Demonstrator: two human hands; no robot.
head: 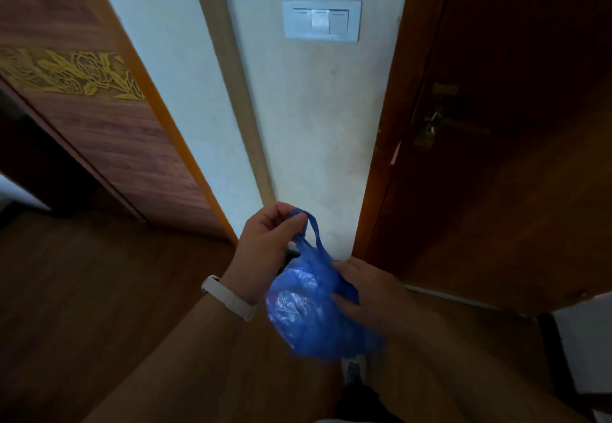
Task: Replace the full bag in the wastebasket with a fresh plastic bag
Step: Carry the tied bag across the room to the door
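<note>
Fingers [287, 224] of left hand [261, 254] pinch bulging blue bag [308, 320] by its handle; right hand [364, 290] clutches its side.

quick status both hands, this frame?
Left hand: pinching the blue bag by its handle loop.
Right hand: gripping the bag's side.

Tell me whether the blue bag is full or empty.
Filled: the blue bag bulges round below the handle pinched by the left hand; the right hand holds its side. Contents cannot be told.
</note>
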